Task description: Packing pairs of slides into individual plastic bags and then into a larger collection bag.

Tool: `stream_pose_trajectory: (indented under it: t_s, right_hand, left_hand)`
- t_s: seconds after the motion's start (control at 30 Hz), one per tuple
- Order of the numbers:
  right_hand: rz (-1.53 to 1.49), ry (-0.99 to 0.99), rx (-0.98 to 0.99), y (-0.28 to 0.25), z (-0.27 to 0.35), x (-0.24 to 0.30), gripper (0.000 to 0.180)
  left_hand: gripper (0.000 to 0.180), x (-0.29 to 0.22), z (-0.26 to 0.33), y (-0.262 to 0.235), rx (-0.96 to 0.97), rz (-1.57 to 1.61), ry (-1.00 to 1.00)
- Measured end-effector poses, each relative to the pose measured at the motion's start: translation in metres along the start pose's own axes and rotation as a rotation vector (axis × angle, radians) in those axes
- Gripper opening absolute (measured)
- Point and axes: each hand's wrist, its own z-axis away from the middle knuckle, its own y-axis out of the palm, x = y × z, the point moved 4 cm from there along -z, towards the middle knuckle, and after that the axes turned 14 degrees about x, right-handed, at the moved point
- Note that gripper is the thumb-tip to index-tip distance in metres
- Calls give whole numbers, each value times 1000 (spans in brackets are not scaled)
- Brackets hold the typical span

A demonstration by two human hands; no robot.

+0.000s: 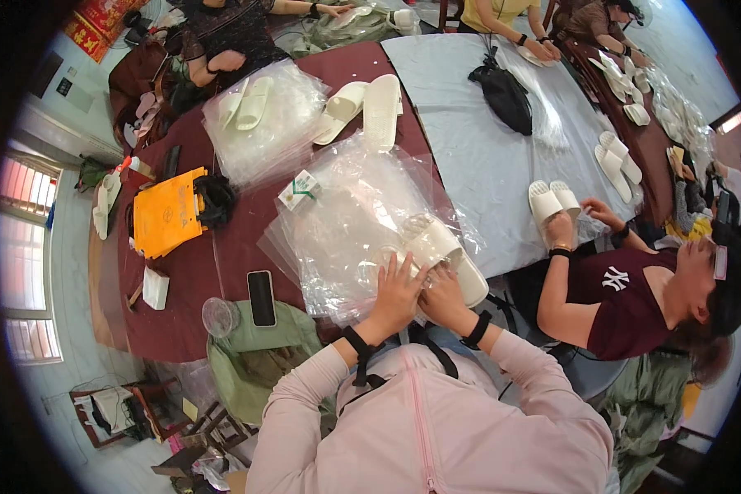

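My left hand [397, 290] lies flat with fingers spread on a clear plastic bag [362, 222] that tops a stack of such bags on the dark red table [189, 272]. My right hand [441, 295] sits beside it and grips the heel end of a pair of white slippers [446, 251]. The slippers look partly wrapped in the clear bag. Both wrists wear black bands, and my pink sleeves come up from the lower edge.
A black phone [261, 297], a clear cup [219, 317], an orange bag [166, 211] and a small white-green box [299, 189] lie on the table. More white slippers [362, 103] and bags lie farther off. A person at right holds a slipper pair [553, 200]; others work at the far end.
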Motion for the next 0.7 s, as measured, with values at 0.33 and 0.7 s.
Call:
stream_pose_trajectory:
  t_s: [0.33, 0.7]
  right_hand:
    - [-84, -54, -141, -12, -35, 12, 29]
    - [-868, -782, 651, -31, -13, 77, 29]
  left_hand:
    - [48, -59, 20, -18, -63, -8, 238]
    - [25, -85, 94, -82, -484, 276, -127]
